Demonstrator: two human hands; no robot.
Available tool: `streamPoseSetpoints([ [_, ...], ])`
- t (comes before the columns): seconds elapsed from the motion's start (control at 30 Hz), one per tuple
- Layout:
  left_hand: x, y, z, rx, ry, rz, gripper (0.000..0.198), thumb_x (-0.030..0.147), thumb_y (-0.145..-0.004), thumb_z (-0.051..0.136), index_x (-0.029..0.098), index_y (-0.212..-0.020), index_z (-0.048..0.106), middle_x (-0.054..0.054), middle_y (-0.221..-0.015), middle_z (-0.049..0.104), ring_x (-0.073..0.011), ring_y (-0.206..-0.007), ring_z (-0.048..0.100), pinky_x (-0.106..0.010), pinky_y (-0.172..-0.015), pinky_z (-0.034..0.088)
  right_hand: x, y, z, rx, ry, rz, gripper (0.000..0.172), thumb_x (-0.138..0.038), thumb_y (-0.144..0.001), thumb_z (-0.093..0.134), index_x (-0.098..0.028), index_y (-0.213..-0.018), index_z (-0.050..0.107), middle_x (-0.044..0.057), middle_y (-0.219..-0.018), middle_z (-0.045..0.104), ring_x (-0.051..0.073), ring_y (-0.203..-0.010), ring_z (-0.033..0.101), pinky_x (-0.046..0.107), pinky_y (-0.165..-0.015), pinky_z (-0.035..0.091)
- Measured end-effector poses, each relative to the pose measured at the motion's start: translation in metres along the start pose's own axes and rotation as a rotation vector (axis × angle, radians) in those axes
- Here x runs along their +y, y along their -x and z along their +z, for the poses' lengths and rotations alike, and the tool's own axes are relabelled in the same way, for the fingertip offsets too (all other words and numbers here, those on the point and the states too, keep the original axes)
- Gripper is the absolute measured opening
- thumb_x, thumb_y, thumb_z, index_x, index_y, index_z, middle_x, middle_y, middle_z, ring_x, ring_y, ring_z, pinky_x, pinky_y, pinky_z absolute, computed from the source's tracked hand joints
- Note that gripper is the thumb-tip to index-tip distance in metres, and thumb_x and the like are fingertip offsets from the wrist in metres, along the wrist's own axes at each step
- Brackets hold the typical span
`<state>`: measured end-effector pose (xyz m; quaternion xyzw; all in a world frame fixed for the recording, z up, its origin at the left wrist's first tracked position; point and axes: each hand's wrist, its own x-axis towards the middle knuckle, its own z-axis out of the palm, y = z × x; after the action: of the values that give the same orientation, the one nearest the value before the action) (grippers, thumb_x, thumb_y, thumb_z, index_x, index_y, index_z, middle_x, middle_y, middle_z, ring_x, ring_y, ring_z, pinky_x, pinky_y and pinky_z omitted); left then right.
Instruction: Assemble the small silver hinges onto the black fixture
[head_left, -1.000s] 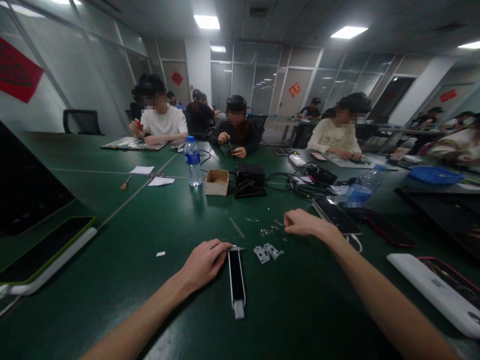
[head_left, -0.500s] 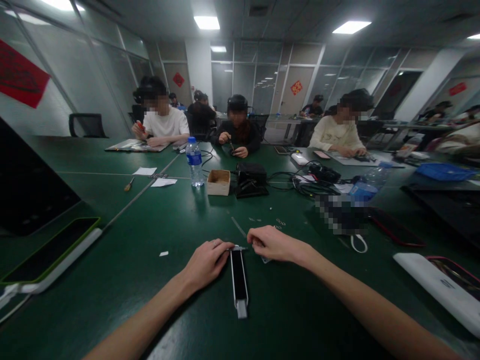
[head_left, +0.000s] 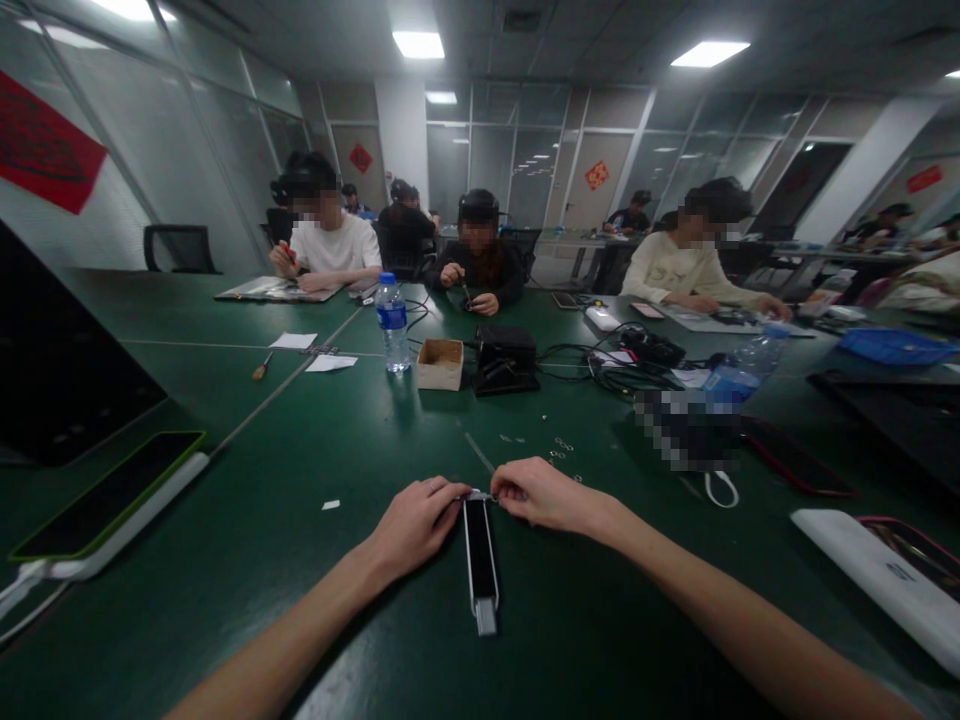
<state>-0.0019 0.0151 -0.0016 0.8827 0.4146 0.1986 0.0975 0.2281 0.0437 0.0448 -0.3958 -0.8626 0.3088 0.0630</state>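
A long, narrow black bar with pale edges (head_left: 481,555) lies on the green table, its short grey tab pointing towards me. At its far end is a small light-coloured crosspiece (head_left: 477,494). My left hand (head_left: 417,522) is closed at that far end, fingertips gripping it from the left. On the other side, my right hand (head_left: 541,492) is pinched with its fingertips at the right end of the crosspiece. Whatever is between those fingertips is too small to make out. Several tiny rings (head_left: 559,452) lie just beyond my right hand.
Ahead stand a water bottle (head_left: 392,325), a small open box (head_left: 440,365) and a black case (head_left: 506,355). Cables (head_left: 622,365) tangle to the right. Phones and a white power bank (head_left: 874,570) flank my arms. Several people sit working across the table.
My right hand has come down and slightly left, bringing its fingertips to the crosspiece at the bar's far end. My left hand has stayed at the bar.
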Motion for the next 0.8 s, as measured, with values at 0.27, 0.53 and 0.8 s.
streamPoseSetpoints([
  [0.27, 0.001, -0.001, -0.002, -0.010, 0.004, -0.003, 0.028, 0.020, -0.093, 0.037, 0.019, -0.113, 0.057, -0.006, -0.099, 0.064, -0.0168, -0.085, 0.061, -0.027, -0.077, 0.048, -0.004, -0.001, 0.001, 0.003, 0.187, 0.015, 0.022, -0.027, -0.088, 0.053, -0.018, -0.105, 0.063, 0.006, -0.105, 0.057, 0.019, -0.094, 0.053, 0.032, -0.079, 0.045],
  [0.53, 0.001, -0.001, 0.000, -0.019, 0.001, -0.020, 0.029, 0.020, -0.093, 0.037, 0.019, -0.113, 0.058, -0.006, -0.100, 0.064, -0.0176, -0.086, 0.061, -0.028, -0.078, 0.048, -0.008, -0.002, 0.006, 0.044, 0.356, -0.021, 0.021, -0.015, -0.088, 0.046, -0.012, -0.100, 0.063, 0.011, -0.098, 0.061, 0.020, -0.089, 0.054, 0.031, -0.077, 0.044],
  [0.8, 0.002, -0.001, -0.002, -0.021, -0.002, -0.019, 0.029, 0.019, -0.092, 0.037, 0.019, -0.112, 0.058, -0.006, -0.098, 0.065, -0.0173, -0.084, 0.061, -0.028, -0.076, 0.047, 0.006, -0.006, 0.012, 0.106, -0.113, 0.044, 0.018, -0.022, -0.088, 0.049, -0.016, -0.102, 0.060, 0.002, -0.091, 0.062, 0.012, -0.074, 0.057, 0.023, -0.065, 0.047],
])
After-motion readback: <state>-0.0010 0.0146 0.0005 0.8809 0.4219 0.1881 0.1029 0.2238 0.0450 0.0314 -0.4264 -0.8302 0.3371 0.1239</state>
